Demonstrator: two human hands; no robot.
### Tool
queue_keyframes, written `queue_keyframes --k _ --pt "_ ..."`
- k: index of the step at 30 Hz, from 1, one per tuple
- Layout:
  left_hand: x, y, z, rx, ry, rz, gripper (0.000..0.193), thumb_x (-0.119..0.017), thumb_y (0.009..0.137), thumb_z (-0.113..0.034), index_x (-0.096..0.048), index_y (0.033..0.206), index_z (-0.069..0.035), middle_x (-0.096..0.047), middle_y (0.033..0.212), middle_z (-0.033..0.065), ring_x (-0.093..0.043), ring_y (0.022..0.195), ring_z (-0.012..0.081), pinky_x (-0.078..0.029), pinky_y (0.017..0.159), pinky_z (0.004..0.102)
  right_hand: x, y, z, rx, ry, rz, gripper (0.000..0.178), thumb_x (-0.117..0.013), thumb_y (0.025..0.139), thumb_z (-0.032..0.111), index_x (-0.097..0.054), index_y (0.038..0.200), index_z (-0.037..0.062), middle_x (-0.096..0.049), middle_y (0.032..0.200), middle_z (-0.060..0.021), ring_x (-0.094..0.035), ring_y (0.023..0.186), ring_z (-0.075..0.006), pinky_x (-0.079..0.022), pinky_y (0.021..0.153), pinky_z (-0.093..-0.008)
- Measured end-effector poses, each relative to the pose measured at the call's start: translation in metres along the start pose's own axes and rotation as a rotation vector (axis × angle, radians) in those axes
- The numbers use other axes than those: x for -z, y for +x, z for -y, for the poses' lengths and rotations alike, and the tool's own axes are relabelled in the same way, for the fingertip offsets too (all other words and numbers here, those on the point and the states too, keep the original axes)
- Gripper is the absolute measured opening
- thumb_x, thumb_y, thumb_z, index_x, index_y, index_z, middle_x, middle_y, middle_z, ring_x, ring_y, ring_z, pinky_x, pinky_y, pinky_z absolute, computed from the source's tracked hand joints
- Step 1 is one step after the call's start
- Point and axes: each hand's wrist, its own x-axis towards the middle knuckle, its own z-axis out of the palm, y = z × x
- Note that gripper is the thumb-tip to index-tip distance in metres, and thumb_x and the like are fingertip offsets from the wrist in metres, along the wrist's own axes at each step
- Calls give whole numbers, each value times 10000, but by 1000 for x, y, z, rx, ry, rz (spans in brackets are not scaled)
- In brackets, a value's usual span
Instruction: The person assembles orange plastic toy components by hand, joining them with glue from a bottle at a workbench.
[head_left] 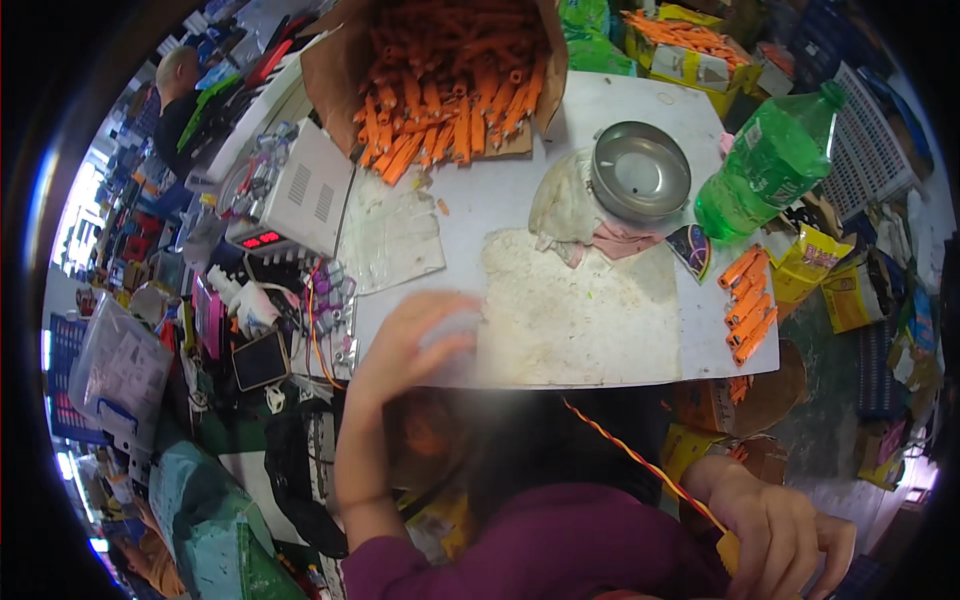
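Blurred by motion, my left hand (pixel 415 335) is over the table's near left edge. Its fingers are stretched out, the thumb apart from them, and nothing shows between them. Beside it lies a stained, whitish work mat (pixel 585 315). At the lower right, off the table, my right hand (pixel 775 530) is closed around a yellow piece (pixel 729 550), mostly hidden by the fingers. A twisted red-and-yellow wire (pixel 640 457) runs from below the table edge to this piece.
A carton of orange pen-like parts (pixel 455 80) lies open at the back. A metal bowl (pixel 640 170) sits on a cloth, near a green bottle (pixel 770 160). More orange parts (pixel 748 305) lie at the right edge. A white power unit (pixel 300 195) stands at left.
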Motion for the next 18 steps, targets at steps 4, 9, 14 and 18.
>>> queue_keyframes --k 4,9,14,18 --pt "-4 97 53 -151 484 -281 297 -583 753 -75 -544 1047 -52 -566 1030 101 -528 945 300 -401 832 379 -12 -3 2 67 -136 -77 183 -560 827 135 -525 1006 141 -591 925 -38 -555 790 -156 -440 767 -258" --pt "-14 200 110 -48 839 -441 334 -621 732 -181 -533 1019 -32 -550 978 125 -542 905 295 -426 766 411 -10 0 10 23 -149 -31 177 -533 857 182 -511 1029 143 -588 965 -38 -559 801 -140 -432 776 -249" --pt "-22 213 129 417 739 -248 464 -675 693 -262 -503 1025 14 -527 993 191 -576 876 345 -463 709 460 1 -17 23 -212 -43 -20 67 -520 831 40 -476 840 -10 -576 838 -219 -581 749 -362 -523 639 -418" --pt "-21 168 126 285 769 -126 382 -682 690 -220 -523 950 10 -523 987 183 -575 847 335 -461 713 443 13 -92 35 -614 -37 -318 234 -621 710 170 -475 782 2 -493 624 -115 -498 555 -210 -405 474 -338"
